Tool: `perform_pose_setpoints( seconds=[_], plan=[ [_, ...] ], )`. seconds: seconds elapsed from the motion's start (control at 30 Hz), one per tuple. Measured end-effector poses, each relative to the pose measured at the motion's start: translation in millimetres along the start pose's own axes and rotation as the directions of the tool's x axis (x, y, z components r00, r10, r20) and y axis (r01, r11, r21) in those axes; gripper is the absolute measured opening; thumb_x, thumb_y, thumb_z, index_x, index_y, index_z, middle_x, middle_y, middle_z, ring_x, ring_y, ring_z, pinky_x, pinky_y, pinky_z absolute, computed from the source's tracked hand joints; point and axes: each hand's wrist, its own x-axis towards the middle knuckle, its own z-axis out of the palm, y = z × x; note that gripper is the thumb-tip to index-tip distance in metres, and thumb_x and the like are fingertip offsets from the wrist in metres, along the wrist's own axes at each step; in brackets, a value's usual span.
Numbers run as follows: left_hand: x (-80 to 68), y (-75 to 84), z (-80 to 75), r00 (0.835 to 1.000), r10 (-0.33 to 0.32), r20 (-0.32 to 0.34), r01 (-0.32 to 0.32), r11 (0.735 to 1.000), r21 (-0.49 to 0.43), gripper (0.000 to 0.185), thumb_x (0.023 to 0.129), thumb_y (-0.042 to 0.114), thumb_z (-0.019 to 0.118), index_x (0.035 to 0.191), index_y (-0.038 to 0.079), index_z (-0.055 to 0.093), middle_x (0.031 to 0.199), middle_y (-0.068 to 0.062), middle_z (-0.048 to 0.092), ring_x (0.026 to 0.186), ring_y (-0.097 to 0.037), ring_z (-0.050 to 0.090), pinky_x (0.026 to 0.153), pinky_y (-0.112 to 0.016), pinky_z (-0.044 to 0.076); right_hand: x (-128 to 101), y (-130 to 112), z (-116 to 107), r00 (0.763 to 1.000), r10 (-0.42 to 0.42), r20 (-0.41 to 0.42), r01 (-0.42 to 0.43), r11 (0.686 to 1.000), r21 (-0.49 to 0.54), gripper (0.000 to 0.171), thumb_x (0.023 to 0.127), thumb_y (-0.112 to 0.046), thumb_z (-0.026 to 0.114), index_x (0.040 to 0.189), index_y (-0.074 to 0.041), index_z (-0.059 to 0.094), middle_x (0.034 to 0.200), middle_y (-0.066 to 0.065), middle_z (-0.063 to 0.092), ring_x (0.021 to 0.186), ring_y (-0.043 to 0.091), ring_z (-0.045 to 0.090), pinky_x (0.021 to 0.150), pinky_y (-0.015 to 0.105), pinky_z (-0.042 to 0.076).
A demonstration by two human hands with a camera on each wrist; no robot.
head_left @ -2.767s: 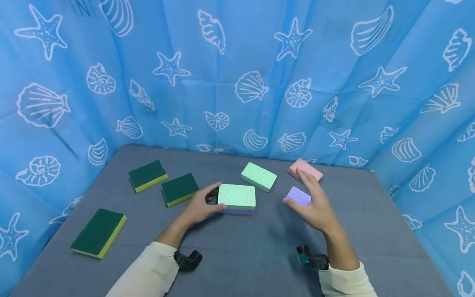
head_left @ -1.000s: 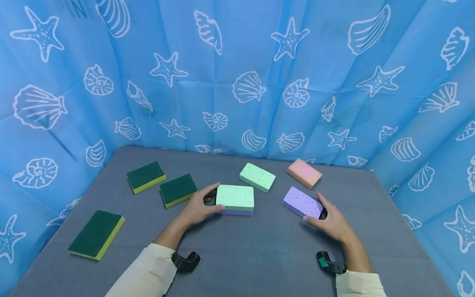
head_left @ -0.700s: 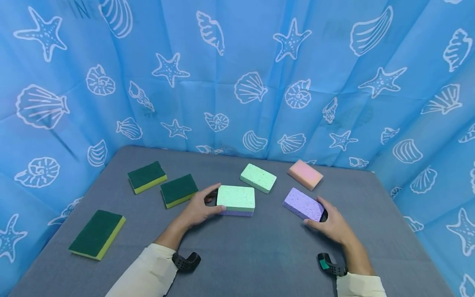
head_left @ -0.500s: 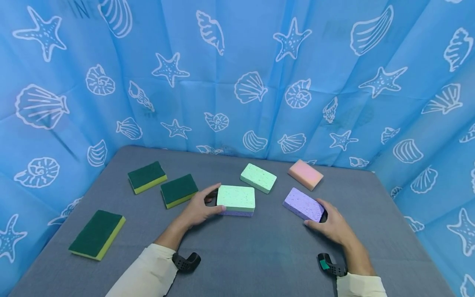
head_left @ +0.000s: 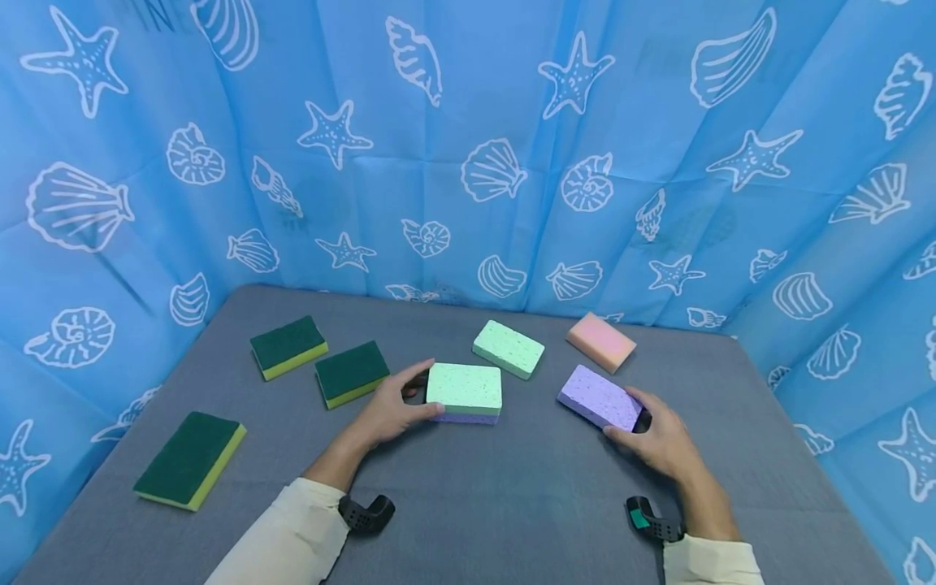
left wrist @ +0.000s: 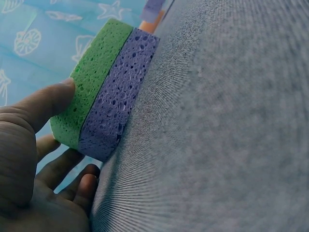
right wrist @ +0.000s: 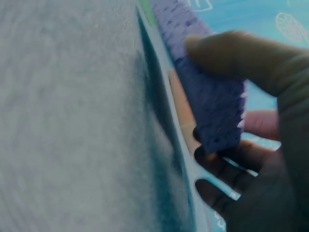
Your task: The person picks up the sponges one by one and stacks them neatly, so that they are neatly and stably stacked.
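My left hand (head_left: 387, 410) pinches the left end of a light green sponge (head_left: 464, 386), which lies flat on a purple sponge (head_left: 468, 419) on the table. In the left wrist view the thumb presses the side of the green sponge (left wrist: 89, 82), above the lower purple sponge (left wrist: 118, 94). My right hand (head_left: 661, 439) pinches the near right end of another purple sponge (head_left: 598, 396), thumb in front and fingers behind. In the right wrist view a gap shows between this purple sponge (right wrist: 207, 92) and the tabletop.
Behind the stack lies a second light green sponge (head_left: 509, 348), with a pink sponge (head_left: 602, 341) to its right. Three green-and-yellow scouring sponges, among them the nearest one (head_left: 190, 459), lie on the left. A blue shell-print curtain (head_left: 468, 162) surrounds the grey table (head_left: 497, 504).
My right hand has drawn back to the right from over the purple sponge and taken hold of its near end. Just now that sponge has risen slightly. The left hand keeps its grip.
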Motion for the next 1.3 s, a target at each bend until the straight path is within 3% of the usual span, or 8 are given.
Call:
perform_pose_setpoints(
  seconds=[0.1, 0.43, 0.87, 1.3],
  plan=[
    [3.3, -9.1, -0.2, 1.000, 0.004, -0.002, -0.004, 1.000, 0.007, 0.073, 0.086, 0.020, 0.076, 0.147, 0.003, 0.040, 0.136, -0.017, 0.051, 0.125, -0.033, 0.046, 0.100, -0.051, 0.037, 0, -5, -4, 1.000, -0.011, -0.014, 0.011, 1.000, 0.005, 0.087, 0.082, -0.044, 0.075, 0.144, 0.003, 0.036, 0.142, 0.034, 0.035, 0.128, 0.053, 0.031, 0.097, 0.069, 0.026],
    [3.8, -6.7, -1.2, 1.000, 0.012, -0.003, -0.012, 1.000, -0.005, 0.072, 0.086, 0.019, 0.076, 0.146, 0.001, 0.040, 0.136, -0.019, 0.050, 0.125, -0.035, 0.046, 0.100, -0.053, 0.037, 0, -20, -13, 0.998, -0.051, -0.046, 0.052, 0.998, 0.027, 0.086, 0.082, -0.043, 0.076, 0.145, 0.002, 0.037, 0.142, 0.031, 0.037, 0.123, 0.049, 0.038, 0.094, 0.067, 0.033],
    [3.2, -8.6, 0.2, 1.000, -0.013, -0.002, 0.013, 1.000, 0.004, 0.075, 0.084, 0.023, 0.077, 0.147, 0.005, 0.040, 0.136, -0.013, 0.051, 0.125, -0.030, 0.046, 0.100, -0.049, 0.038, -8, -43, -19, 0.989, -0.111, -0.098, 0.115, 0.993, 0.034, 0.085, 0.080, -0.038, 0.080, 0.144, 0.001, 0.039, 0.137, 0.027, 0.043, 0.116, 0.045, 0.044, 0.089, 0.064, 0.038],
    [2.2, -9.1, 1.0, 1.000, -0.009, -0.009, 0.009, 1.000, 0.012, 0.074, 0.084, 0.023, 0.077, 0.147, 0.005, 0.041, 0.137, -0.014, 0.051, 0.125, -0.030, 0.047, 0.099, -0.048, 0.039, -9, -62, -22, 0.965, -0.215, -0.153, 0.223, 0.974, 0.037, 0.082, 0.079, -0.032, 0.081, 0.143, 0.001, 0.042, 0.133, 0.025, 0.049, 0.112, 0.041, 0.047, 0.087, 0.060, 0.041]
  ],
)
